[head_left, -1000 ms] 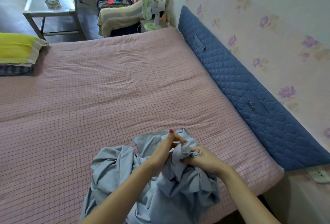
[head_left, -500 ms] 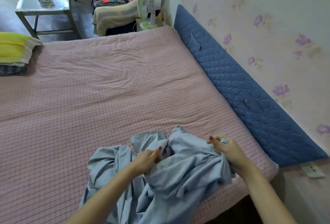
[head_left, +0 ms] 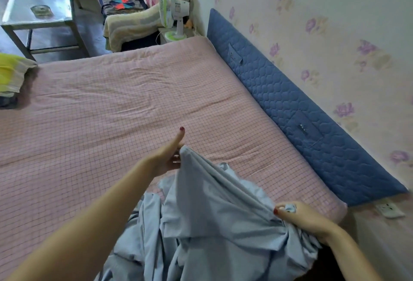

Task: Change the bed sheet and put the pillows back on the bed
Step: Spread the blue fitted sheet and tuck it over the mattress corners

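The left hand (head_left: 166, 157) has its grip clamped on an edge of the light blue sheet (head_left: 214, 224), thumb stretched out above the fabric. The right hand (head_left: 306, 219) pinches another bunched part. The sheet stretches taut between both grips, the rest crumpled below them on the pink checked bed (head_left: 100, 113).

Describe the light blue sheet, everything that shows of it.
The light blue sheet is plain, thin woven-looking fabric, crumpled and deeply creased. It lies bunched at the near edge of the pink checked mattress, part of it running out of view below. The left hand lifts one fold into a raised peak; the right hand grips another bunch near the bed's corner. A taut ridge of cloth runs between the two hands.
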